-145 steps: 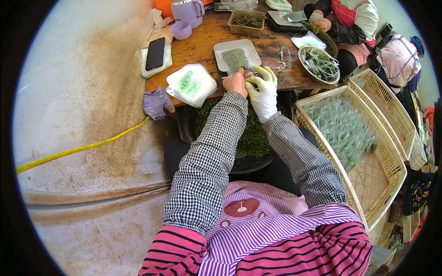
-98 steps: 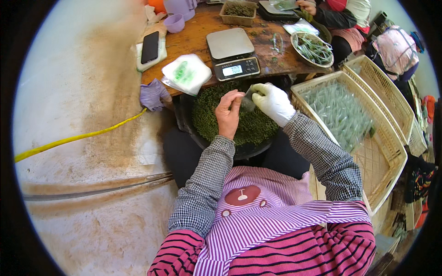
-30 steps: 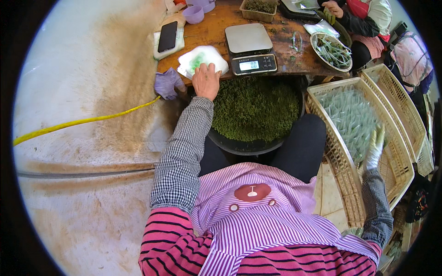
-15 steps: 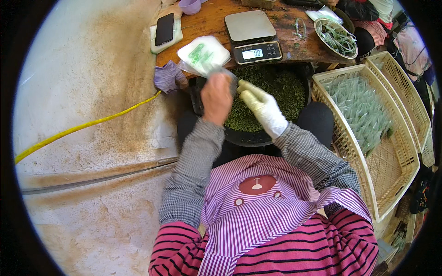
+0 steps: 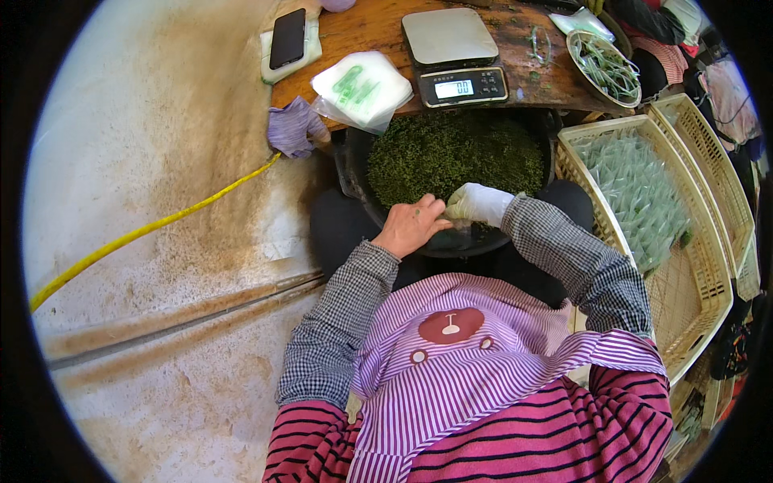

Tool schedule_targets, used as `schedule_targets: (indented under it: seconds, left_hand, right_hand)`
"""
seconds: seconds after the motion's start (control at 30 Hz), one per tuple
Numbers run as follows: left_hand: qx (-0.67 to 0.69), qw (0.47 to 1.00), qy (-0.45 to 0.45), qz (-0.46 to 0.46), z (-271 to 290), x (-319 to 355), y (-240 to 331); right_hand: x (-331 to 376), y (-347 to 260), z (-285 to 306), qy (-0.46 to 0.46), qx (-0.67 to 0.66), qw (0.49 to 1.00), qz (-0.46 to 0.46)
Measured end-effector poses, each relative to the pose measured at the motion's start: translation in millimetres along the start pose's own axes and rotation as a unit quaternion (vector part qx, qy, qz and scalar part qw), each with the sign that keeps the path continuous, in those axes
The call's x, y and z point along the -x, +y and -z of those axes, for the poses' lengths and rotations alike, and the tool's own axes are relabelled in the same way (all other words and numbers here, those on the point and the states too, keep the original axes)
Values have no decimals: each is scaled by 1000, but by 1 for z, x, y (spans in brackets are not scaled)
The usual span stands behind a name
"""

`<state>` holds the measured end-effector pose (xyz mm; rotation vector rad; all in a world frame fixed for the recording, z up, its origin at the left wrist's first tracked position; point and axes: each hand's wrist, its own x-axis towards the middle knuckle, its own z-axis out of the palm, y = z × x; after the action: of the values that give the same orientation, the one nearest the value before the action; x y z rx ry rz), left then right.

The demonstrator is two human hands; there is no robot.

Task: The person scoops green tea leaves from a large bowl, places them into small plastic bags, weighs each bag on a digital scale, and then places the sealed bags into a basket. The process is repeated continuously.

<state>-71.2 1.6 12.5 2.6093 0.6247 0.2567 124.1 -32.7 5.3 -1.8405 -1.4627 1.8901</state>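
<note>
Both hands now meet at the near rim of the dark basin of green tea leaves: the bare left hand, back from the bag stack, and gloved right hand pinch a small clear bag between them, seemingly ready for filling.

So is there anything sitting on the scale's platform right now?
No, the grey platform of the scale is bare; the stack of clear bags lies beside it on the wooden table.

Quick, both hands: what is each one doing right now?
Left hand: bare, fingers pinched on a small clear bag.
Right hand: white-gloved, closed on the same bag, over the tea-leaf basin.
</note>
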Motion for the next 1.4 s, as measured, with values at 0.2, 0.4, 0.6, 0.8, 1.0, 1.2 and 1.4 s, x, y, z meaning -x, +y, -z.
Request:
schedule_targets:
  seconds: [0.2,0.4,0.6,0.8,1.0,1.2,1.4]
  left_hand:
    - [90,971,-1,222,-16,20,-36]
    - [242,892,117,364,31,30,-43]
    - [-25,923,217,316,19,13,-57]
    - [-56,925,259,273,-14,8,-58]
    - [-53,950,223,212,-48,6,-65]
    - [117,955,142,234,-88,7,-79]
    - [-98,980,-14,175,-73,6,-60]
  right_hand:
    - [-89,4,34,192,-91,977,-5]
    - [-110,-13,-14,168,247,949,-101]
    - [-50,23,-65,81,348,933,-54]
    - [-66,16,-86,136,286,945,-87]
    - [-70,41,-65,223,-266,936,-62]
    - [-12,-15,-30,155,-648,732,143]
    - [-33,-9,-25,272,-280,901,188]
